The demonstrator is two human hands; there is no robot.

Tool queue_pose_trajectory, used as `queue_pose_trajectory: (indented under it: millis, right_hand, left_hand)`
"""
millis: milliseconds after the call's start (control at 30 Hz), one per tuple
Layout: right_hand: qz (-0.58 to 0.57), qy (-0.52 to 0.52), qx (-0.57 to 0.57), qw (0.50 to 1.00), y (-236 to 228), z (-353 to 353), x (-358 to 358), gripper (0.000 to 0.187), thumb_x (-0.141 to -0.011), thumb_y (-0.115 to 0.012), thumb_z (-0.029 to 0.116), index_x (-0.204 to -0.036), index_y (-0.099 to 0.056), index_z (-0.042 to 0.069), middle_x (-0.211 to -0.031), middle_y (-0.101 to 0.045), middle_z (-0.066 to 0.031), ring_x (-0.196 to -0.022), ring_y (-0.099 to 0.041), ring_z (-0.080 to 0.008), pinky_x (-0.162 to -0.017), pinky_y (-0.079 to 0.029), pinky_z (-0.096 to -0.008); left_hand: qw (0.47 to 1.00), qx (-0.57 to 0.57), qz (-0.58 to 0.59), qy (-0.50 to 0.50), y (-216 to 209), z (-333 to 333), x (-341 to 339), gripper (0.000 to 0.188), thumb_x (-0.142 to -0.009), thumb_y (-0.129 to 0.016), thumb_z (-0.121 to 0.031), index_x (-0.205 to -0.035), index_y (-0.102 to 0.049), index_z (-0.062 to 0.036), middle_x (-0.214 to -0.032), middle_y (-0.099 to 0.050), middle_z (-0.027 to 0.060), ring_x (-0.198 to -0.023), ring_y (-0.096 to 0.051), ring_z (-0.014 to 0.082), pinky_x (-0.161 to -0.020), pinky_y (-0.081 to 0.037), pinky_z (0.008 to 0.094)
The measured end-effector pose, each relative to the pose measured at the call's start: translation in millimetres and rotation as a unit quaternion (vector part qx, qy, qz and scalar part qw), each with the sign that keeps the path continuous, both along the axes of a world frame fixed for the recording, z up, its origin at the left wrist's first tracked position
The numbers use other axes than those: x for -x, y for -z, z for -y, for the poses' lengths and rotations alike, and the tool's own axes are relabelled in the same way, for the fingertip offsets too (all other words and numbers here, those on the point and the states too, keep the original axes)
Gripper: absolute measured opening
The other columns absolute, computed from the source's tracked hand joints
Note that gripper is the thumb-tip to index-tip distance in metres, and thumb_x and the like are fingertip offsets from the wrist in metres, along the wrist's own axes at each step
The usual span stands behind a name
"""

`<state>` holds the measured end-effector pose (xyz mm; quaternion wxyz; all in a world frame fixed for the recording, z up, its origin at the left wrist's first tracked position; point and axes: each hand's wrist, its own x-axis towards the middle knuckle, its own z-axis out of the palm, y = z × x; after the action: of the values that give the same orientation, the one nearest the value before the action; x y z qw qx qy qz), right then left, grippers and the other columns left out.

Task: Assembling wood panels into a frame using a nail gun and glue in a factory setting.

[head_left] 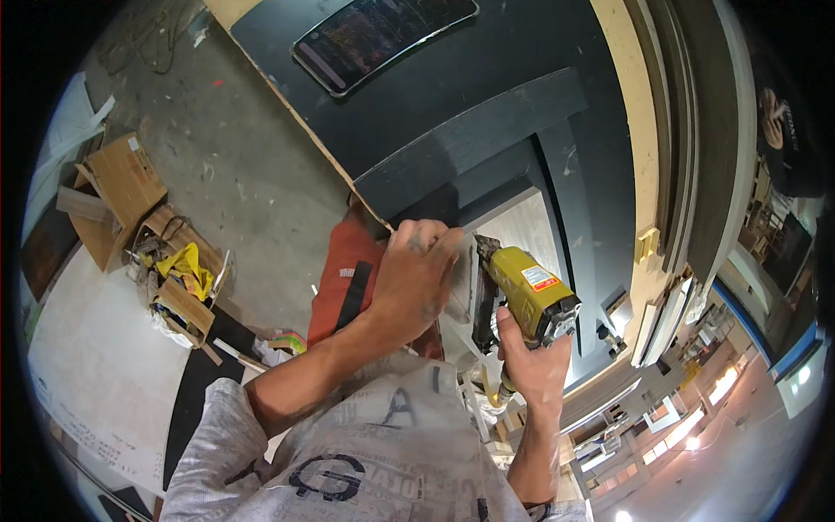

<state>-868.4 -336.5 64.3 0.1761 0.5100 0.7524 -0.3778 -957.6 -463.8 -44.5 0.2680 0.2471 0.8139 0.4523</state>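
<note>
My right hand [537, 370] is wrapped around the handle of a yellow and black nail gun [532, 291]. The tool's nose points away from me, close to my left hand. My left hand [419, 265] is closed at the near edge of a dark grey framed panel [496, 130]. Its curled fingers hide whatever they grip. Beside the nail gun, a pale surface [526, 222] shows inside the panel's frame. A black phone [383, 39] lies face up on the far part of the dark surface.
Several boards [687, 130] are stacked along the right. On the floor at left stand an open cardboard box [126, 187] and a smaller box with a yellow bag [187, 270]. A pale sheet [100, 348] lies lower left. Another person [791, 130] is at the far right.
</note>
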Motion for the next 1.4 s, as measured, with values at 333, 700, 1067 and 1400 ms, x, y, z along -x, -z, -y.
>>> queue_pose_trajectory:
  millis: [333, 700, 1067, 1400]
  right_hand:
    - [0.137, 0.036, -0.001, 0.990, -11.3, 2.9, 15.1, 0.035, -0.081, -0.075, 0.030, -0.096, -0.068, -0.001, -0.085, -0.068, -0.0178, -0.079, -0.068, -0.0306, -0.072, -0.052, -0.0378]
    - [0.022, 0.130, 0.023, 0.991, -18.0, -49.7, 40.1, 0.026, -0.087, -0.069, 0.019, -0.099, -0.062, -0.003, -0.063, -0.059, -0.0022, -0.051, -0.056, -0.0094, -0.047, -0.043, -0.0253]
    - [-0.020, 0.125, 0.059, 0.990, -8.9, -57.4, 41.0, 0.025, -0.087, -0.069, 0.018, -0.097, -0.063, -0.004, -0.063, -0.060, -0.0038, -0.050, -0.055, -0.0096, -0.047, -0.043, -0.0260]
    - [-0.015, 0.132, 0.063, 0.989, -13.9, -64.3, 41.0, 0.022, -0.087, -0.068, 0.015, -0.096, -0.063, -0.005, -0.067, -0.062, -0.0039, -0.050, -0.055, -0.0091, -0.047, -0.044, -0.0252]
  left_hand:
    - [1.000, -0.004, -0.022, 0.010, 3.9, -0.4, -0.1, 0.039, -0.077, -0.066, 0.006, -0.114, -0.057, -0.0043, -0.099, -0.056, 0.0104, -0.088, -0.049, 0.0301, -0.075, -0.043, 0.0401]
    - [0.997, -0.046, 0.040, 0.048, 2.2, -56.5, 28.4, 0.036, -0.078, -0.060, 0.005, -0.114, -0.058, 0.0024, -0.100, -0.057, 0.0164, -0.095, -0.055, 0.0360, -0.082, -0.047, 0.0412]
    - [0.997, -0.030, 0.029, 0.066, 13.2, -65.8, 27.6, 0.031, -0.080, -0.062, 0.004, -0.111, -0.058, 0.0025, -0.097, -0.057, 0.0163, -0.092, -0.055, 0.0357, -0.080, -0.048, 0.0412]
    - [0.997, -0.030, 0.012, 0.073, 14.5, -64.7, 28.2, 0.039, -0.078, -0.062, 0.007, -0.116, -0.057, 0.0013, -0.097, -0.057, 0.0158, -0.092, -0.056, 0.0338, -0.082, -0.048, 0.0403]
